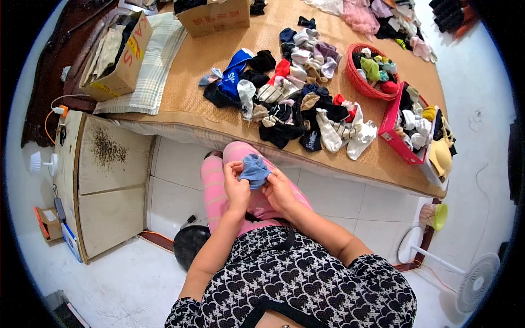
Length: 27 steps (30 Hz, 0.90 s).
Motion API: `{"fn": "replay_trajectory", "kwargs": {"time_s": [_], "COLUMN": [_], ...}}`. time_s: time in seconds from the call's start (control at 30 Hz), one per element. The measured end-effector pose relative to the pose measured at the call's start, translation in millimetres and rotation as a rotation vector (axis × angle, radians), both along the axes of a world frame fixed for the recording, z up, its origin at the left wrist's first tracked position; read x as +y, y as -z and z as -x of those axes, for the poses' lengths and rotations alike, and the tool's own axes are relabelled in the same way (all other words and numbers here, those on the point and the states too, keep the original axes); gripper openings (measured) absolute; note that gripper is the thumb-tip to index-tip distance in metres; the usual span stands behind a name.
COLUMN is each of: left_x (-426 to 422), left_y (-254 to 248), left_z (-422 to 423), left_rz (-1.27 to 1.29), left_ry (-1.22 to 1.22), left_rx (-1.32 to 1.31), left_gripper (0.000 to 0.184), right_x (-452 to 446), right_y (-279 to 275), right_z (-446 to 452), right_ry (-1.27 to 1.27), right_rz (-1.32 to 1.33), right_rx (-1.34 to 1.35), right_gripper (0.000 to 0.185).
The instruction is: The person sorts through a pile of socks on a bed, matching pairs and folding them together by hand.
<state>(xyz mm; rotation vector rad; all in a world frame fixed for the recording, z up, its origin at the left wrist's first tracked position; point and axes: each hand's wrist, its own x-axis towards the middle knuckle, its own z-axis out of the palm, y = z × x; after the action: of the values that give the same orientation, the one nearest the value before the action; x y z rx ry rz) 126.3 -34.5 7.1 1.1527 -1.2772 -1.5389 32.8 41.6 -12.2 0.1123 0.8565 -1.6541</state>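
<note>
Head camera: a person's left hand point(236, 177) and right hand point(278, 188) hold a blue sock point(254, 172) above pink striped trousers point(215, 188).

Each hand pinches an edge, fingers closed on the cloth, seemingly to keep it spread between them. Past the knees, a sock pile point(280, 94) lies loose on a woven mat point(183, 82), apparently for easy reach. At right, a red-pink box point(402, 146) and, just beyond, a red basket point(355, 72) hold more bundled pieces, their walls likely keeping these apart from the heap. Farther back stands a cardboard carton point(219, 19).
</note>
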Motion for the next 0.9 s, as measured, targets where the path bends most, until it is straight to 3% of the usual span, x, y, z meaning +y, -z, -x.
{"fn": "replay_trajectory", "kwargs": {"time_s": [0.13, 0.2, 0.27, 0.33, 0.4, 0.47, 0.5, 0.53, 0.6, 0.63, 0.73, 0.77, 0.9], "left_x": [8, 10, 11, 11, 9, 7, 8, 9, 13, 14, 23, 22, 17], "left_y": [-1, 6, 1, 15, 32, 43, 31, 18, -3, 14, 20, 15, 7], "left_z": [9, 6, 12, 9, 5, 1, 1, 2, 1, -5, -11, -14, -20], "left_rz": [0.121, 0.117, 0.148, 0.083, 0.064, -0.074, -0.264, -0.26, -0.697, -0.812, -0.905, -0.828, -0.877], "left_ry": [-0.079, 0.118, 0.066, 0.093, 0.062, 0.076, 0.068, 0.071, 0.054, 0.079, 0.094, 0.205, 0.47], "left_rx": [-0.058, -0.204, -0.197, -0.287, -0.294, -0.138, -0.096, -0.094, 0.19, 0.241, 0.268, 0.307, 0.499], "left_gripper": [0.047, 0.05, 0.043, 0.041, 0.036, 0.033, 0.027, 0.027, 0.024, 0.025, 0.024, 0.024, 0.029], "right_x": [-9, -5, 0, 2, -1, -6, -6, -7, -8, -9, -10, -9, -13], "right_y": [9, 22, 40, 31, 15, 1, -14, -13, -10, -24, -23, -24, -9], "right_z": [0, 1, 4, 6, 6, 9, 14, 18, 27, 34, 35, 36, 31], "right_ry": [-0.003, 0.073, 0.071, 0.007, 0.029, -0.04, -0.089, -0.085, -0.35, -0.485, -0.568, -0.547, -0.424], "right_rz": [0.041, -0.125, -0.129, -0.129, -0.114, -0.183, -0.155, -0.152, -0.087, -0.136, -0.193, -0.182, -0.156], "right_rx": [-0.046, -0.043, -0.043, 0.359, 0.388, 0.554, 0.509, 0.511, 0.37, 0.286, 0.046, -0.02, 0.035], "right_gripper": [0.02, 0.025, 0.021, 0.018, 0.017, 0.021, 0.023, 0.023, 0.026, 0.026, 0.024, 0.022, 0.024]}}
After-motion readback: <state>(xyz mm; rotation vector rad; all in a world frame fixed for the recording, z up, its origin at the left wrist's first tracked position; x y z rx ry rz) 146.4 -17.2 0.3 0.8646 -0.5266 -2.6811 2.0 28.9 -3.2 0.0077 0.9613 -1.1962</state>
